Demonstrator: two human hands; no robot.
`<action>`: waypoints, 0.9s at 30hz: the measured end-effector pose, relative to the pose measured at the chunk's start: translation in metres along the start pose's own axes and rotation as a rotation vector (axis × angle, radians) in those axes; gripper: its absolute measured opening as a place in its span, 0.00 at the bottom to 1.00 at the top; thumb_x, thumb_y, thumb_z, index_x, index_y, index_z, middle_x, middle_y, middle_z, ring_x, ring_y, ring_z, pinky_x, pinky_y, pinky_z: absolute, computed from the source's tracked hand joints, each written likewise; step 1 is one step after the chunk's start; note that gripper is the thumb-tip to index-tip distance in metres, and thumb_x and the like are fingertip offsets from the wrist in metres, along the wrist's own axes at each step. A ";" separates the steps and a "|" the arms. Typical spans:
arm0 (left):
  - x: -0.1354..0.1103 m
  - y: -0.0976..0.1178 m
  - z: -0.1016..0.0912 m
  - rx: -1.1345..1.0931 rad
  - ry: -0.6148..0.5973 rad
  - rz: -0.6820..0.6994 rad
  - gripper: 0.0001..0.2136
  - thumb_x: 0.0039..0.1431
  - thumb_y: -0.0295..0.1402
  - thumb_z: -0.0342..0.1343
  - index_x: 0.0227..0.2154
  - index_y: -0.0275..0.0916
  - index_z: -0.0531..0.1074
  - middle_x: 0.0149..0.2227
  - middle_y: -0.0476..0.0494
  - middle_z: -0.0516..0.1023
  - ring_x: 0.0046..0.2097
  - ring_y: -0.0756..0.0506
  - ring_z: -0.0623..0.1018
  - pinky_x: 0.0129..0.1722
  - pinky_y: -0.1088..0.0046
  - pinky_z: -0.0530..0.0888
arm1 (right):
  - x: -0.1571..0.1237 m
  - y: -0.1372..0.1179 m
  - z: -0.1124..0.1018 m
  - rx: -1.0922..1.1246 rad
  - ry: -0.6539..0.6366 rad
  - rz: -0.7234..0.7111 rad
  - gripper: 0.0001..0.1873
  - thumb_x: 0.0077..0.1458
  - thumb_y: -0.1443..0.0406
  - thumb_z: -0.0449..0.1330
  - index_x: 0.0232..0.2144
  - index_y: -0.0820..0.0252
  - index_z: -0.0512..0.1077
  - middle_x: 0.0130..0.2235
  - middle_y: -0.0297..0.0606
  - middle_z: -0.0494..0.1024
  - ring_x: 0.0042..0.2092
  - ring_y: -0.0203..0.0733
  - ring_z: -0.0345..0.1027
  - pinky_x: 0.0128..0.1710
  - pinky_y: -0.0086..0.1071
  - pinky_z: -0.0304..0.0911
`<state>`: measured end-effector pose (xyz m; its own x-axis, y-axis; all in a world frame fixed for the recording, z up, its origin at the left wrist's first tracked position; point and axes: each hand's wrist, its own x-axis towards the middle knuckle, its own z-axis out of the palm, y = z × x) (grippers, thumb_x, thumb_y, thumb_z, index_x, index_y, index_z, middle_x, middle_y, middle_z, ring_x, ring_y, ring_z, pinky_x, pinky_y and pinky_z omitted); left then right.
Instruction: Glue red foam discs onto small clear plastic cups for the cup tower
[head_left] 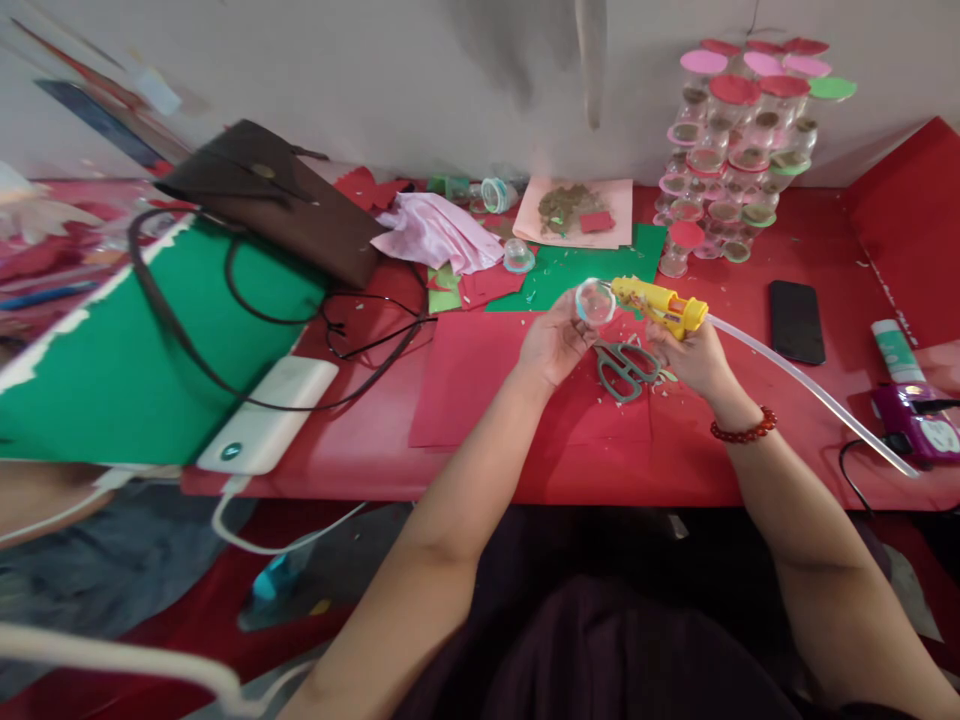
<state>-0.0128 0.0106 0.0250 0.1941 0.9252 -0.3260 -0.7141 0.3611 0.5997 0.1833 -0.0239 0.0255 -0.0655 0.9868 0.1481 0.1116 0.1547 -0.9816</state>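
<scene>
My left hand is closed around a small clear plastic cup, held up over the red paper. My right hand grips a yellow glue gun whose nozzle touches the cup's rim. A long translucent glue stick trails from the gun's back toward the right. Grey scissors lie on the red paper between my two hands. A red bead bracelet sits on my right wrist.
A stack of clear cups with pink, red and green lids stands at the back right. A black phone, a glue tube, a brown bag, green sheets, a white power bank and pink cloth lie around.
</scene>
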 end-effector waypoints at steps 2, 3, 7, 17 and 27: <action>-0.001 0.002 0.001 -0.023 0.011 -0.015 0.10 0.66 0.27 0.54 0.46 0.35 0.78 0.35 0.44 0.83 0.27 0.53 0.75 0.26 0.78 0.72 | 0.001 0.001 0.000 0.011 0.002 -0.006 0.22 0.52 0.48 0.69 0.32 0.55 0.67 0.22 0.25 0.63 0.20 0.28 0.53 0.18 0.29 0.51; -0.001 0.002 0.002 -0.035 0.016 -0.020 0.11 0.67 0.28 0.53 0.46 0.35 0.78 0.34 0.44 0.83 0.26 0.53 0.75 0.26 0.77 0.72 | 0.001 0.001 0.000 0.016 0.002 -0.006 0.23 0.51 0.47 0.69 0.30 0.55 0.66 0.22 0.25 0.63 0.20 0.28 0.53 0.18 0.28 0.51; -0.003 0.006 0.004 -0.058 0.029 -0.035 0.12 0.71 0.33 0.51 0.44 0.33 0.79 0.31 0.43 0.82 0.25 0.52 0.74 0.24 0.76 0.72 | 0.001 -0.004 -0.001 0.037 -0.038 -0.007 0.27 0.51 0.42 0.68 0.30 0.55 0.65 0.20 0.24 0.62 0.19 0.27 0.53 0.17 0.27 0.49; -0.004 0.016 0.005 -0.047 0.023 -0.030 0.18 0.72 0.42 0.50 0.43 0.32 0.79 0.27 0.42 0.78 0.23 0.53 0.73 0.16 0.78 0.64 | 0.000 -0.011 -0.003 0.067 -0.128 0.005 0.31 0.48 0.37 0.67 0.37 0.56 0.69 0.20 0.23 0.63 0.19 0.28 0.52 0.17 0.27 0.50; 0.000 0.019 0.001 -0.054 0.021 0.003 0.19 0.67 0.45 0.58 0.49 0.36 0.79 0.26 0.46 0.77 0.18 0.56 0.66 0.14 0.80 0.63 | -0.001 -0.013 -0.004 0.034 -0.177 0.020 0.30 0.50 0.38 0.67 0.36 0.57 0.69 0.17 0.21 0.61 0.18 0.27 0.50 0.17 0.27 0.47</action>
<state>-0.0256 0.0173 0.0371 0.1781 0.9233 -0.3403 -0.7498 0.3513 0.5607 0.1863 -0.0263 0.0390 -0.2372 0.9655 0.1080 0.0814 0.1305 -0.9881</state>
